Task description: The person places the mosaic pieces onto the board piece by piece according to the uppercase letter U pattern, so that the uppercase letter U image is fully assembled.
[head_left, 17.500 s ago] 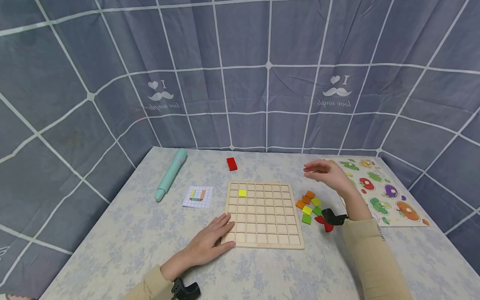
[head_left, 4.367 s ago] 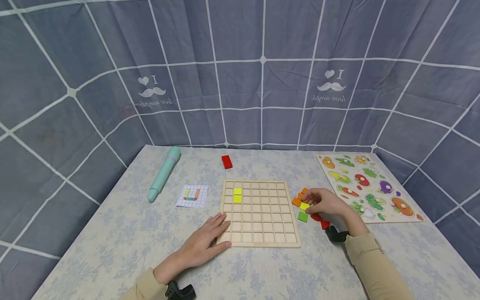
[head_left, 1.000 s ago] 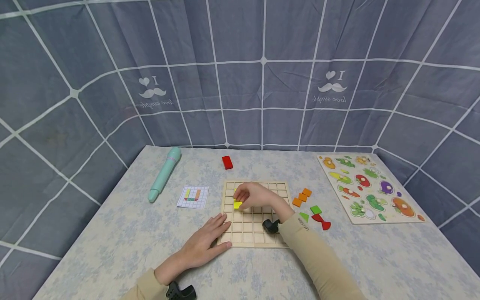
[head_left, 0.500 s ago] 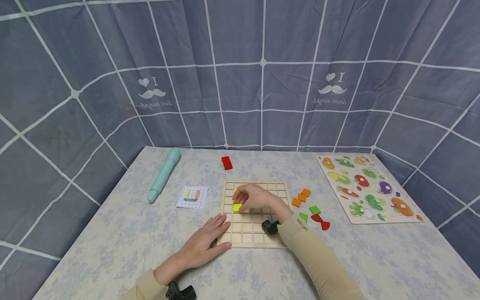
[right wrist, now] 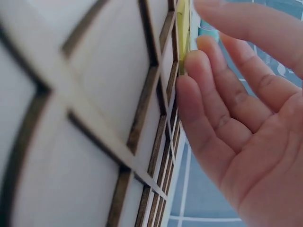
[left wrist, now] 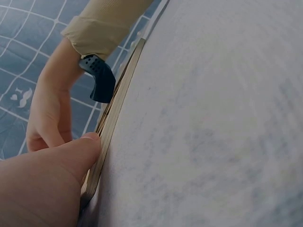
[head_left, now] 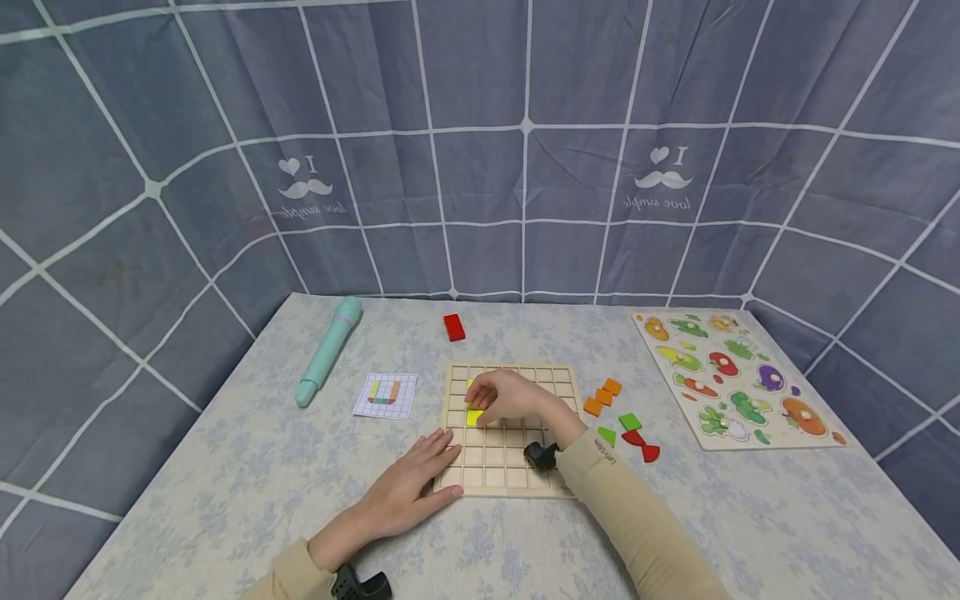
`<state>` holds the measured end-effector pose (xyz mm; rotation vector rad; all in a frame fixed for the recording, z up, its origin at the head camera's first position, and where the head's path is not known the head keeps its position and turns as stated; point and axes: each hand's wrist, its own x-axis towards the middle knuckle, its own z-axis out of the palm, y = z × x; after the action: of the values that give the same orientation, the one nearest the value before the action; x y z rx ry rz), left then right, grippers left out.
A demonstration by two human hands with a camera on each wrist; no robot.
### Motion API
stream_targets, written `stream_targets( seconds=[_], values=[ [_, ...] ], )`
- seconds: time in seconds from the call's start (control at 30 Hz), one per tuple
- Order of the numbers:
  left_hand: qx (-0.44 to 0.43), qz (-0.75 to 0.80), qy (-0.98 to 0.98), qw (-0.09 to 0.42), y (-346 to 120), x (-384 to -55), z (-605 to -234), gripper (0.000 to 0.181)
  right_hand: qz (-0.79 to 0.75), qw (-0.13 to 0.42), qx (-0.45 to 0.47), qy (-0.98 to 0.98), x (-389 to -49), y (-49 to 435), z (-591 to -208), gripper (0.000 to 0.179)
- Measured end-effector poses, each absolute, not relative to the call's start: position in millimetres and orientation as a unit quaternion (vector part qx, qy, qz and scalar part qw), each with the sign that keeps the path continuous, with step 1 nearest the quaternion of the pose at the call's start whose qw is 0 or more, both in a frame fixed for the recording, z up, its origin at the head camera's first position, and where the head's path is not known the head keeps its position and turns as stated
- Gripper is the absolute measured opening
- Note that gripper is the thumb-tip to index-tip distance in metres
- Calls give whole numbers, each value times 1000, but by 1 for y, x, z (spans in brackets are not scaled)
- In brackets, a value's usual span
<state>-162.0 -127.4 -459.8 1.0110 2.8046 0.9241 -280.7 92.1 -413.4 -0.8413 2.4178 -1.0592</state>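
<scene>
My right hand (head_left: 510,395) is over the upper left of the wooden grid board (head_left: 517,481), thumb and fingertips pinching a yellow square tile (head_left: 474,417) at a cell in the second column. Just above it, another bit of yellow (head_left: 471,384) shows, mostly covered by the fingers. The right wrist view has the yellow tile (right wrist: 182,40) beside the fingertips, at the board's surface. My left hand (head_left: 408,486) lies flat with spread fingers on the board's lower left edge. In the left wrist view, its thumb (left wrist: 78,153) rests along the board's edge.
Right of the board lie orange tiles (head_left: 604,397), green pieces (head_left: 630,422) and red curved pieces (head_left: 650,452). A pattern card (head_left: 386,395), turquoise microphone-like tube (head_left: 328,354) and red block (head_left: 453,327) lie left and behind. A vegetable puzzle board (head_left: 738,379) stands far right.
Earlier one, then two yellow tiles were on the board. My right hand has carried a third from the pile on the right to below them. Over the last second it barely moves; left hand stays.
</scene>
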Motion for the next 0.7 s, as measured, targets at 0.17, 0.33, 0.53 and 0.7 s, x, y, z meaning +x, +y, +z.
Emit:
stream_targets(
  seconds=[0.17, 0.33, 0.53, 0.7],
  values=[
    [325, 296, 898, 8, -127, -162, -460, 63, -386, 181, -300, 853, -280, 97, -410, 29],
    [325, 294, 899, 9, -127, -162, -460, 63, -395, 165, -325, 843, -278, 106, -401, 30],
    [322, 290, 901, 10, -127, -162, -461, 63, -377, 140, -324, 856, -273, 121, -384, 31],
    [321, 291, 901, 8, -127, -162, -462, 63, -382, 127, -311, 861, -270, 146, -373, 31]
  ],
)
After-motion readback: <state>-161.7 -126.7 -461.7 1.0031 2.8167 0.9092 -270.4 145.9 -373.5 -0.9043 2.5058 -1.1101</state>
